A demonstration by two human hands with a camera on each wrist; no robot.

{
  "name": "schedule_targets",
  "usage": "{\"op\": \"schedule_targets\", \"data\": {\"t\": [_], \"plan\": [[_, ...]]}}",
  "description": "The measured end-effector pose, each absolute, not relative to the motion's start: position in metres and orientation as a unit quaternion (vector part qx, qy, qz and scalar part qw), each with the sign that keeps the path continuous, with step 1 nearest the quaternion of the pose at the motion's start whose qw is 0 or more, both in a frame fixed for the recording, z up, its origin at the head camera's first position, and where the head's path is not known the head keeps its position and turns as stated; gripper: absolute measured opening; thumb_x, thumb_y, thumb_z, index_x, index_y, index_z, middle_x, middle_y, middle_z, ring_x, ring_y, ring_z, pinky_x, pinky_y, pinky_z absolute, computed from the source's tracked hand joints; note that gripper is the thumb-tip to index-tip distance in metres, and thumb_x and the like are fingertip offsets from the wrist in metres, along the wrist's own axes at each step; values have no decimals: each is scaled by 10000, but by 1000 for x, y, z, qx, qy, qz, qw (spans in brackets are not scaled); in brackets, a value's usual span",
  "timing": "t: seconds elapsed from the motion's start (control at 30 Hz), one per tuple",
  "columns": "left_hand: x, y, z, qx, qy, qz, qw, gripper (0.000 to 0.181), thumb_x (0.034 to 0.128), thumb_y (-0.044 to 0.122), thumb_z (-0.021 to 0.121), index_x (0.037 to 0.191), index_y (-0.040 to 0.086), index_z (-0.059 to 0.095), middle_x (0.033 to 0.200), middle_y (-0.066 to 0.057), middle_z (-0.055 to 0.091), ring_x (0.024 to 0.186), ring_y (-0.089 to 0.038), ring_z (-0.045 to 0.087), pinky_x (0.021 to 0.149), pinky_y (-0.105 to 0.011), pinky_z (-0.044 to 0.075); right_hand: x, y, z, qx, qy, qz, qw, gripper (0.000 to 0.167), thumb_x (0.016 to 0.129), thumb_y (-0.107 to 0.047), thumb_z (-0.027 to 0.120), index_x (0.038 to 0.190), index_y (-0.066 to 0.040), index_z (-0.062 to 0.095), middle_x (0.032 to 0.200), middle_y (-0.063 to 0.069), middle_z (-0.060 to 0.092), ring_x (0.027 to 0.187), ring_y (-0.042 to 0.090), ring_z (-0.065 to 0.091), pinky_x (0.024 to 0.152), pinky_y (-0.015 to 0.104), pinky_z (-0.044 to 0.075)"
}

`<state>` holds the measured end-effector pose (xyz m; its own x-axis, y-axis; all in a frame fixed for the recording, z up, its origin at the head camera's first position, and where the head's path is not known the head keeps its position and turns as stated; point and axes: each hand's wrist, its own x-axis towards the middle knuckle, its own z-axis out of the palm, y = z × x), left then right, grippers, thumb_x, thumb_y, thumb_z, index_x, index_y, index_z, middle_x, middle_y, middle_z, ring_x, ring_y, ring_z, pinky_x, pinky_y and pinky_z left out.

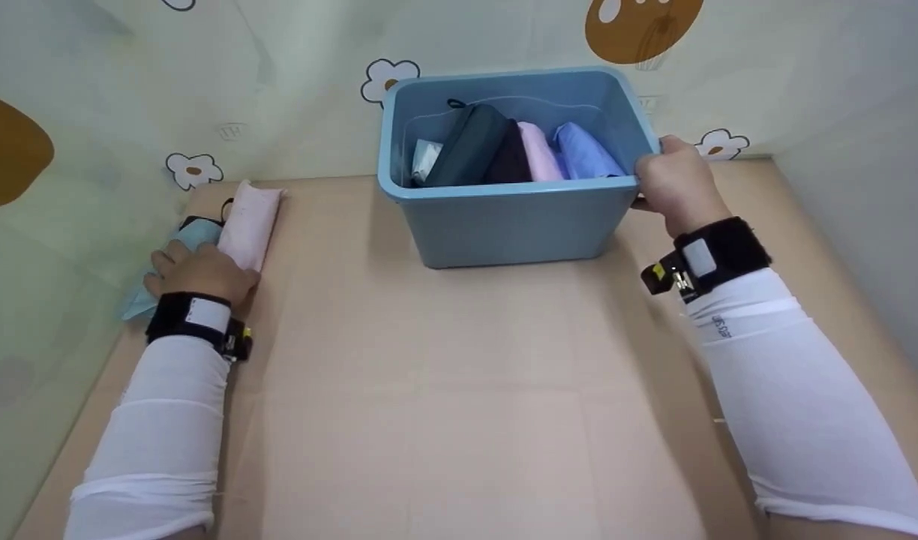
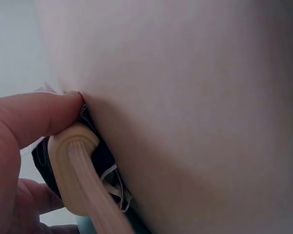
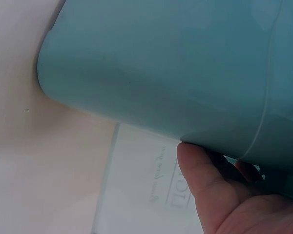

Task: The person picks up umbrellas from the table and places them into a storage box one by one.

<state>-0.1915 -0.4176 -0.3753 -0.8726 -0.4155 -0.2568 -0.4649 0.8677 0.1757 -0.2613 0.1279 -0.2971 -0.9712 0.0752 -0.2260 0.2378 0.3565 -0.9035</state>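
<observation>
At the left edge of the table, my left hand [image 1: 204, 274] lies over a light blue folded umbrella [image 1: 200, 231] and a pink folded umbrella [image 1: 253, 217]. The left wrist view shows its thumb and fingers gripping around a beige umbrella handle [image 2: 68, 175] with a strap and dark fabric behind it. A blue plastic bin [image 1: 511, 225] stands at the back, and my right hand [image 1: 680, 180] holds its right end by the rim. Inside are a dark green case-like bundle [image 1: 470, 146], a black one [image 1: 510, 157], a pink one [image 1: 540, 154] and a blue one [image 1: 588, 154].
A beige cover [image 1: 444, 390] lies over the table. Patterned curtain-like walls [image 1: 309, 97] rise at the back and left. A small pale packet [image 1: 426, 160] sits at the bin's left inside.
</observation>
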Motion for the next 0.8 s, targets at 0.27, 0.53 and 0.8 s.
{"op": "schedule_targets", "data": {"t": [0.27, 0.53, 0.8], "plan": [[-195, -414, -381, -213, 968, 105, 84, 689, 872, 302, 656, 1266, -235, 482, 1294, -436, 372, 1254, -595, 319, 1045, -723, 253, -262, 128, -298, 94, 821, -559, 75, 650, 1015, -103, 334, 1655, -39, 241, 1713, 175, 284, 1531, 357, 391, 1162, 547, 458], [-195, -408, -383, -190, 969, 133, 89, 710, 840, 300, 702, 1300, -176, 447, 1190, -369, 545, 1115, -531, 510, 946, -686, 379, -261, 127, -298, 97, 823, -556, 70, 644, 1013, -104, 334, 1649, -41, 258, 1708, 171, 297, 1529, 357, 394, 1157, 544, 465], [-189, -400, -379, -181, 963, 183, 77, 667, 866, 270, 696, 1316, -145, 431, 1136, -318, 582, 1004, -473, 582, 787, -605, 486, -261, 127, -298, 97, 820, -560, 68, 642, 1010, -114, 331, 1642, -28, 263, 1704, 178, 294, 1504, 344, 417, 1142, 534, 481]]}}
